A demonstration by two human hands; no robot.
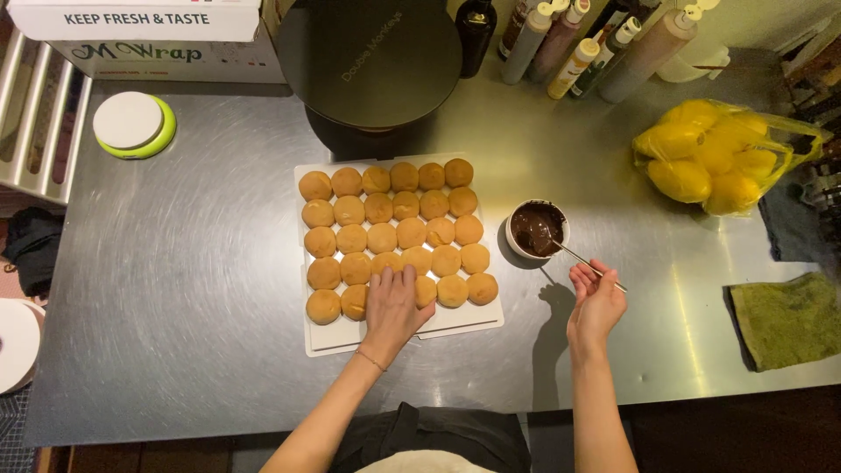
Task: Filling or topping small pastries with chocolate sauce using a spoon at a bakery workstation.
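A white tray (455,321) on the steel table carries several round golden buns (410,232) in rows. My left hand (394,302) lies over a bun in the front row of the tray, fingers curled around it. To the right stands a small white bowl (516,248) of dark chocolate sauce (534,226). My right hand (596,302) pinches the end of a thin metal spoon (574,255); its other end rests in the sauce.
A dark round appliance (368,57) stands behind the tray, with several sauce bottles (578,48) at the back right. A clear bag of yellow fruit (714,158) and a green cloth (784,317) lie right. A white-and-green scale (133,124) sits left.
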